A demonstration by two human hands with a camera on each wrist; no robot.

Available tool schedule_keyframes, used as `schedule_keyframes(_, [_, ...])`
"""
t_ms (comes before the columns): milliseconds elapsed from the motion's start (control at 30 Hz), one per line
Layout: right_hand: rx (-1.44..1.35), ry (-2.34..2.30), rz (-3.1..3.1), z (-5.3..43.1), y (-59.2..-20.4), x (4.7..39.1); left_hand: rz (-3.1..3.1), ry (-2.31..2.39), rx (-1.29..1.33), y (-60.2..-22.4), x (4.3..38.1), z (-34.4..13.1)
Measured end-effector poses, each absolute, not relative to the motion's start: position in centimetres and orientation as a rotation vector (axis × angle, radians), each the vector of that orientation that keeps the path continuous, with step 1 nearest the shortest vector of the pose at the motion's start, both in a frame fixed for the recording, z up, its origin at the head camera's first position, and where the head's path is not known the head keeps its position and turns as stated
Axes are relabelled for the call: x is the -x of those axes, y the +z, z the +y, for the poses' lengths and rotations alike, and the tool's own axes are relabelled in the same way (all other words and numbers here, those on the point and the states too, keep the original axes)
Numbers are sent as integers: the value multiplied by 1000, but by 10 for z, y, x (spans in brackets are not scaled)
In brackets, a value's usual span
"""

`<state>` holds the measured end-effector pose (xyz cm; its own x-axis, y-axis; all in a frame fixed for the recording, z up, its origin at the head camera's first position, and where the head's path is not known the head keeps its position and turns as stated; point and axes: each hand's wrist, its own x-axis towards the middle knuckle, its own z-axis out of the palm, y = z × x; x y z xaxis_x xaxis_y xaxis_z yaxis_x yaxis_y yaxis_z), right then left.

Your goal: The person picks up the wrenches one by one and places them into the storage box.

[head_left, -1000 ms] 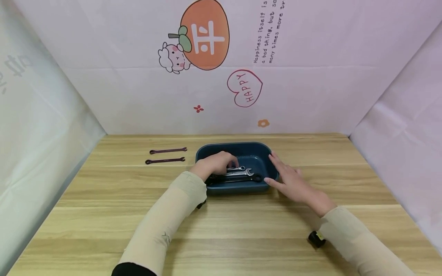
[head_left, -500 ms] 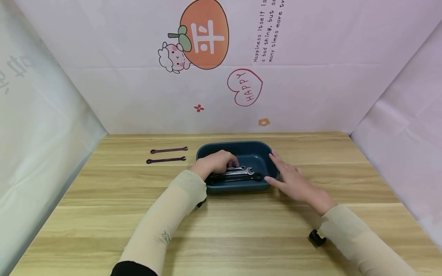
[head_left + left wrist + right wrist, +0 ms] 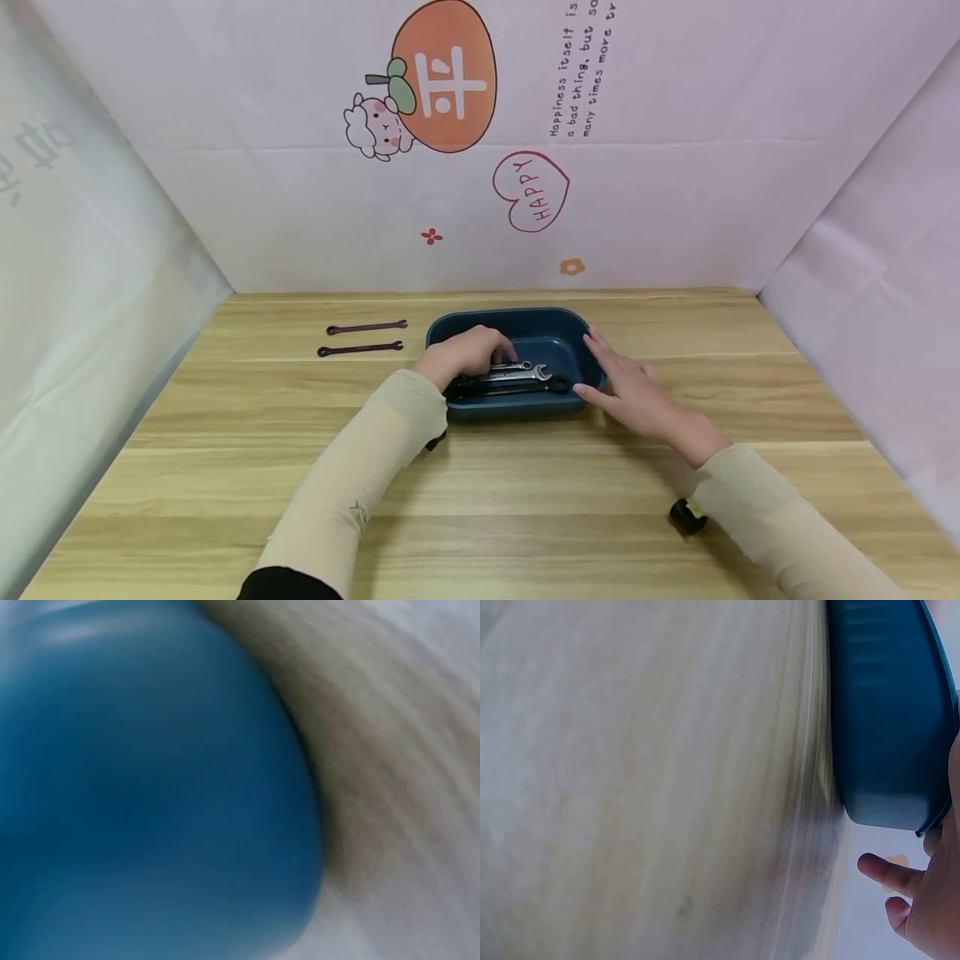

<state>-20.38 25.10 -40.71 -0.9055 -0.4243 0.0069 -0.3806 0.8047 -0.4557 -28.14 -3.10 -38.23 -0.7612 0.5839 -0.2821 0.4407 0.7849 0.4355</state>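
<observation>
A dark blue plastic bin (image 3: 517, 412) stands on the table, with several wrenches lying lengthwise in it. My left hand (image 3: 468, 352) reaches into its left part, fingers bent down over a small silver combination wrench (image 3: 522, 366) whose ring end sticks out past them. In front of that one lie a larger silver wrench (image 3: 517, 377) and a black wrench (image 3: 525, 388). At the bin's right end my right hand (image 3: 630, 392) spreads thumb and fingers against the rim. The right wrist view shows the bin's outer wall (image 3: 889, 727) beside loose fingers. Only blue wall fills the left wrist view.
Two purple wrenches, a rear one (image 3: 367, 327) and a front one (image 3: 360, 349), lie side by side on the wooden table (image 3: 480, 517), left of the bin. White printed cloth (image 3: 645, 217) closes off the back and both sides.
</observation>
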Motion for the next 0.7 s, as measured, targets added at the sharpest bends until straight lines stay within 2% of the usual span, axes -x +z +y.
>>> schedule_keyframes(700, [660, -718, 2889, 251, -407, 204, 2568, 491, -861, -374, 279, -36])
